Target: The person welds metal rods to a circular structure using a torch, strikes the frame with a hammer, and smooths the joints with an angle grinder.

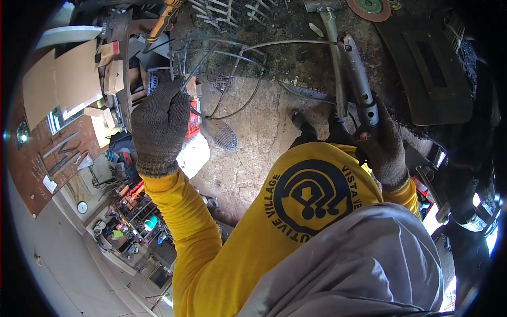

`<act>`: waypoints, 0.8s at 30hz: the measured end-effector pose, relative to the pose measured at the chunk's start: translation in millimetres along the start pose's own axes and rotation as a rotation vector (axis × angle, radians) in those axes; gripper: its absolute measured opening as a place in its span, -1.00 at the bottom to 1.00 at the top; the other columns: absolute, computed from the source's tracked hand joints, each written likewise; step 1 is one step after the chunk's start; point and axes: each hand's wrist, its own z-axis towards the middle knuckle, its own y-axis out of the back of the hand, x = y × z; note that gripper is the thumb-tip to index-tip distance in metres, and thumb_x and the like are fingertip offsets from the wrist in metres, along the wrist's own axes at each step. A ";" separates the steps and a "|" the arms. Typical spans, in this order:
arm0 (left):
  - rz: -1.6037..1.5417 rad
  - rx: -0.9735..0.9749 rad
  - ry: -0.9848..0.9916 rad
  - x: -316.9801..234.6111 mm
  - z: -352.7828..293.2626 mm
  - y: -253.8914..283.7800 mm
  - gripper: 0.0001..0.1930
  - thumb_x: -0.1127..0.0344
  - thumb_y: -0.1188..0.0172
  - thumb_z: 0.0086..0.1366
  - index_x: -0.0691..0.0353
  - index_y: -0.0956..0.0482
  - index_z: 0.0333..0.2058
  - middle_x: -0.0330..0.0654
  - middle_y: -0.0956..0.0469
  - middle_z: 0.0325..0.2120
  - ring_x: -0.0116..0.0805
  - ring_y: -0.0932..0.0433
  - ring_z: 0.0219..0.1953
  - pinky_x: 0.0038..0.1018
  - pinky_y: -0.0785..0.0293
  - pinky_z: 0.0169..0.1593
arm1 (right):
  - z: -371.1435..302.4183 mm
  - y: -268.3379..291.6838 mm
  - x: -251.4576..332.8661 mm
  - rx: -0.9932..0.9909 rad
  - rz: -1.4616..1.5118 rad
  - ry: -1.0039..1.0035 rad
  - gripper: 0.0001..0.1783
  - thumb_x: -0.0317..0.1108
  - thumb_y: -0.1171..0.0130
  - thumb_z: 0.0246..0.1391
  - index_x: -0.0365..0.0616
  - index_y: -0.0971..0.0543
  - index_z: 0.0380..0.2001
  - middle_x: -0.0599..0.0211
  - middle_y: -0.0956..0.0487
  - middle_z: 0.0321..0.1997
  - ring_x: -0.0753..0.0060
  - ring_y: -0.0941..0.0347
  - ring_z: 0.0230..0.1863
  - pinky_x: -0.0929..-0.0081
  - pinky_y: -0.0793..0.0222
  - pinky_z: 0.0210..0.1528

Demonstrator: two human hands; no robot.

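My left hand (160, 127), in a dark knit glove, is closed around part of a bent thin metal rod frame (235, 79). The frame's curved rods reach out over the edge of the workbench. A long rod runs right from it toward the top of a grey metal pipe (358, 74) with round holes. Whether rod and pipe touch, I cannot tell. My right hand (383, 148), also gloved, grips the pipe's lower end, and the pipe points away from me. Just left of the pipe lies a hammer (331, 53) with a tube handle.
On the dark workbench (296, 61) are welded rod pieces (216, 10), a grinding disc (368, 7) and a dark welding shield (430, 71). A yellow power tool (165, 20) sits at the far left. Cardboard (63, 82) and cluttered shelves (134, 227) stand left, above the concrete floor (243, 153).
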 end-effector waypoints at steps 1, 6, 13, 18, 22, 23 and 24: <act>-0.002 0.000 0.007 0.1 -0.3 0.0 -0.77 0.41 -0.27 0.24 0.23 -0.65 -0.11 -0.05 -0.69 -0.36 -0.22 -0.70 -0.35 -0.40 -0.59 -0.24 | -0.9 0.5 0.8 0.006 0.005 -0.013 -0.18 -0.39 -0.16 0.26 -0.14 -0.03 0.49 0.24 -0.56 -0.05 0.59 -0.47 -0.30 0.54 -0.48 -0.26; 0.013 -0.012 -0.006 -1.8 -0.5 0.4 -0.78 0.41 -0.27 0.25 0.24 -0.65 -0.11 -0.05 -0.69 -0.36 -0.24 -0.70 -0.35 -0.40 -0.59 -0.25 | -0.8 2.8 -0.8 0.028 0.022 -0.053 -0.18 -0.36 -0.15 0.27 -0.14 -0.03 0.49 0.23 -0.55 -0.06 0.59 -0.47 -0.30 0.55 -0.47 -0.25; -0.017 0.000 0.004 0.7 -1.1 0.1 -0.76 0.41 -0.27 0.25 0.24 -0.66 -0.10 -0.03 -0.70 -0.31 -0.22 -0.71 -0.31 -0.39 -0.59 -0.20 | 1.5 -0.7 -5.6 0.008 -0.057 0.021 -0.17 -0.35 -0.15 0.28 -0.16 0.00 0.49 0.20 -0.54 -0.04 0.58 -0.46 -0.24 0.55 -0.47 -0.24; -0.018 0.023 0.034 -2.1 0.1 1.8 -0.75 0.40 -0.27 0.24 0.23 -0.67 -0.09 -0.04 -0.70 -0.29 -0.21 -0.71 -0.30 -0.38 -0.59 -0.18 | 0.3 0.9 -2.5 0.050 0.021 -0.044 -0.18 -0.32 -0.14 0.29 -0.18 -0.02 0.49 0.19 -0.53 -0.02 0.53 -0.47 -0.20 0.51 -0.48 -0.18; 0.011 0.021 0.008 -0.6 0.2 1.9 -0.75 0.39 -0.28 0.24 0.23 -0.67 -0.09 -0.04 -0.70 -0.28 -0.20 -0.71 -0.30 -0.38 -0.59 -0.18 | 1.1 0.1 -3.3 0.019 -0.089 0.020 -0.18 -0.29 -0.13 0.29 -0.18 -0.01 0.49 0.17 -0.51 0.03 0.51 -0.47 -0.15 0.51 -0.48 -0.12; 0.009 0.023 0.011 0.2 0.2 2.2 -0.75 0.39 -0.28 0.24 0.23 -0.67 -0.09 -0.05 -0.70 -0.28 -0.19 -0.71 -0.30 -0.38 -0.59 -0.18 | 1.7 0.2 -2.9 0.021 -0.120 0.031 -0.19 -0.29 -0.13 0.29 -0.18 -0.02 0.48 0.16 -0.51 0.04 0.50 -0.47 -0.14 0.51 -0.48 -0.12; 0.007 0.024 0.014 1.1 0.1 2.5 -0.75 0.39 -0.28 0.23 0.23 -0.67 -0.09 -0.05 -0.70 -0.28 -0.19 -0.71 -0.30 -0.38 -0.59 -0.18 | 2.2 0.5 -2.3 0.023 -0.150 0.043 -0.19 -0.29 -0.13 0.29 -0.18 -0.02 0.48 0.16 -0.50 0.05 0.50 -0.47 -0.13 0.51 -0.48 -0.11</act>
